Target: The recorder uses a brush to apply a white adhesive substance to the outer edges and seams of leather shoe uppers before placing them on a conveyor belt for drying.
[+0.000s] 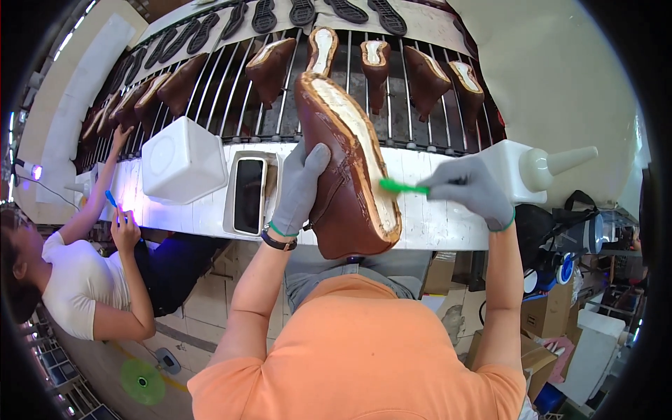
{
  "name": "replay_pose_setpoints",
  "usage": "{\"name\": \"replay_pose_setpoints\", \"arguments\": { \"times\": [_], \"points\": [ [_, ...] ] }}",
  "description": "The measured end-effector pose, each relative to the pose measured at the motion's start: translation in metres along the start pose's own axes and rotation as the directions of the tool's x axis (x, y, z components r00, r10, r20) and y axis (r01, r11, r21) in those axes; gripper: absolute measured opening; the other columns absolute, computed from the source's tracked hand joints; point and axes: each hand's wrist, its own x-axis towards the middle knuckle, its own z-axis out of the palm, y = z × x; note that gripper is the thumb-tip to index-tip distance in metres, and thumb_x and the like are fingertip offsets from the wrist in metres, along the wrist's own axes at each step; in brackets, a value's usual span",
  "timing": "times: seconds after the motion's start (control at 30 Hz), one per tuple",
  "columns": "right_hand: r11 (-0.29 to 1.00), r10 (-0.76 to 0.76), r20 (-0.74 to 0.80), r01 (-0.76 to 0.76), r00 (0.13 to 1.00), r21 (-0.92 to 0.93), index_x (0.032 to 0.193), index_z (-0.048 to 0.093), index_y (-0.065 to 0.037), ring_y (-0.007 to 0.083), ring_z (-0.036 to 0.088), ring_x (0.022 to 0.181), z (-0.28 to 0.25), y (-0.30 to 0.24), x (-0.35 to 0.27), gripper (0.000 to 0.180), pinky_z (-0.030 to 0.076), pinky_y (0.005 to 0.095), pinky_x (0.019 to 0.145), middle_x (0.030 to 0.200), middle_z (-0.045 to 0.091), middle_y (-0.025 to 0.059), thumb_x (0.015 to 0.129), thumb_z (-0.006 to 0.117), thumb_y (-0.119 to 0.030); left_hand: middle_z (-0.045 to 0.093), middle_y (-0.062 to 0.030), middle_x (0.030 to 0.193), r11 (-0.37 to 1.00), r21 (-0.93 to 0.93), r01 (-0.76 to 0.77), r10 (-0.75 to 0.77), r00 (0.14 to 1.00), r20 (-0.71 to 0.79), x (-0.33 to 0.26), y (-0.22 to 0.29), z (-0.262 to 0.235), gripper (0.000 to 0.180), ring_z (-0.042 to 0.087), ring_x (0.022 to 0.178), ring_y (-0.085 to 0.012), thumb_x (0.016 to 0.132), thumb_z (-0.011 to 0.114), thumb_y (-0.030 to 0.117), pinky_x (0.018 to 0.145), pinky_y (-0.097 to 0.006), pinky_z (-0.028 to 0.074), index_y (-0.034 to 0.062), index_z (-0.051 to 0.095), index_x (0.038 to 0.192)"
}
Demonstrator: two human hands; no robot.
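Observation:
Near the middle, a brown leather shoe upper point(343, 224) is tilted with its underside facing up, showing a white centre and a tan rim. My left hand point(299, 187), in a grey glove, is closed around its side. A green-handled brush point(413, 187) is in my gloved right hand point(474, 190), its head at the right edge of the underside. The right fingers are slightly blurred, and the bristles are hard to make out.
More brown uppers point(269, 70) rest underside-up on a metal roller rack point(287, 105), with black soles point(264, 15) behind. On the white bench stand a white container point(183, 161), a phone in a tray point(248, 196) and a white nozzle bottle point(514, 168). A co-worker point(91, 280) sits at left.

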Motion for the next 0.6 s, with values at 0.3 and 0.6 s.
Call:
{"name": "replay_pose_setpoints", "arguments": {
  "times": [0.3, 0.6],
  "points": [
    [0.999, -0.012, -0.070, 0.009, 0.997, -0.052, 0.095, 0.076, -0.004, 0.0062, 0.058, 0.067, 0.012, -0.014, 0.001, 0.018, 0.045, 0.0232, 0.061, 0.076, 0.071, 0.0036, 0.079, 0.075, -0.012, 0.061, -0.0078, 0.116, 0.984, 0.170, -0.059, 0.072, 0.995, -0.070, -0.002, 0.012, 0.003, 0.053, 0.058, 0.103, -0.0139, 0.095, 0.060, 0.036, 0.091, -0.030, 0.047, -0.0015, 0.049, 0.130],
    [0.988, -0.144, -0.284, 0.120, 0.948, -0.100, 0.095, 0.075, -0.002, 0.0060, 0.054, 0.064, 0.002, -0.018, 0.049, 0.019, 0.043, 0.0229, 0.058, 0.071, 0.067, 0.0051, 0.080, 0.072, -0.013, 0.059, -0.0092, 0.122, 0.983, 0.183, 0.003, -0.005, 1.000, 0.013, -0.008, 0.008, 0.012, 0.056, 0.056, 0.109, -0.0146, 0.096, 0.058, 0.035, 0.095, -0.030, 0.045, -0.0027, 0.044, 0.135]
  ]
}}
